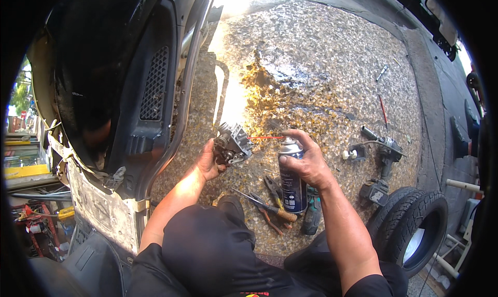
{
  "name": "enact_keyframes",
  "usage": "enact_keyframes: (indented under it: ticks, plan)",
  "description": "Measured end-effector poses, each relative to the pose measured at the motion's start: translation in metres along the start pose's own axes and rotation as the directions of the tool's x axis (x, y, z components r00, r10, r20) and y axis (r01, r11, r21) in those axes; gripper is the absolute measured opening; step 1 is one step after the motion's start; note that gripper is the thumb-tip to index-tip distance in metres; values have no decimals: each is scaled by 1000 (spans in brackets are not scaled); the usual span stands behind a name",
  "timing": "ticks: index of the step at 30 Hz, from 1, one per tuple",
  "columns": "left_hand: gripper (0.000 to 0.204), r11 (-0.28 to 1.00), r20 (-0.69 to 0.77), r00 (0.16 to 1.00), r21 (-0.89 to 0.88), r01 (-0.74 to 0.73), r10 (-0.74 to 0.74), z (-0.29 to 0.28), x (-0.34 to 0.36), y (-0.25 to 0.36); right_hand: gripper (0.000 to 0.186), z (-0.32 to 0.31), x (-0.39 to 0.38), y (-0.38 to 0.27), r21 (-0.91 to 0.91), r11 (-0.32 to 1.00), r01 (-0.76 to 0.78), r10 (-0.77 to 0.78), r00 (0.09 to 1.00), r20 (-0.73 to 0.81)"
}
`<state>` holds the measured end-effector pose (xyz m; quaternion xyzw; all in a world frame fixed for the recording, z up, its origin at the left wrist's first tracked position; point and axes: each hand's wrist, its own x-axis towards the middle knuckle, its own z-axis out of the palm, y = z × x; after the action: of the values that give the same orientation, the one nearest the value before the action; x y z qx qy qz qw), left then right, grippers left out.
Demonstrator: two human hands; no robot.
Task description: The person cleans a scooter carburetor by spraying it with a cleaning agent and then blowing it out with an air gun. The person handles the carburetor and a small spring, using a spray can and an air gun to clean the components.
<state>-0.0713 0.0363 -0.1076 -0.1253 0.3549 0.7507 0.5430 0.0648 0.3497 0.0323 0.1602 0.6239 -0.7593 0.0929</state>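
My left hand (207,162) is closed around the lower left side of a small grey metal carburetor (234,144), holding it above the ground. In my right hand (310,164) a dark blue aerosol spray can (293,189) stands upright, with my forefinger on its top. A thin red straw (267,137) runs left from the nozzle, its tip close to the carburetor's right side. Whether spray is coming out I cannot tell. Below the hands, pliers (273,187) and a screwdriver with a wooden handle (284,214) lie on the ground.
On the left stands a scooter's dark body panel (140,141). A cordless impact wrench (384,167), a red screwdriver (383,110) and a socket (382,72) lie to the right. Two tyres (433,219) stand at lower right. A dark wet stain (295,84) marks the pebbled ground.
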Motion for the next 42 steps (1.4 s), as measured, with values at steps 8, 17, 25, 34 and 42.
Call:
enact_keyframes:
  ticks: [8, 17, 25, 34, 42]
  plan:
    - [86, 995, -56, 998, 100, -4, 10, -3, 3, -1, 64, -1, 3, 0, -47, 999, 28, -27, 1000, 7]
    - [59, 994, -374, 923, 93, -58, 89, 40, 0, 6, 62, 19, -6, -31, -353, 884, 307, -311, 949, 47]
    - [52, 990, -463, 880, 131, -48, 104, 76, 2, 14, 62, 52, -11, -32, -602, 709, 367, -384, 917, 108]
    - [53, 993, -471, 882, 105, 56, 0, 64, 6, 19, 60, 53, -10, -32, -634, 646, 425, -469, 876, 110]
    - [55, 994, -513, 857, 112, 2, 56, 63, 15, 30, 64, 42, -16, -34, -623, 633, 460, -484, 863, 146]
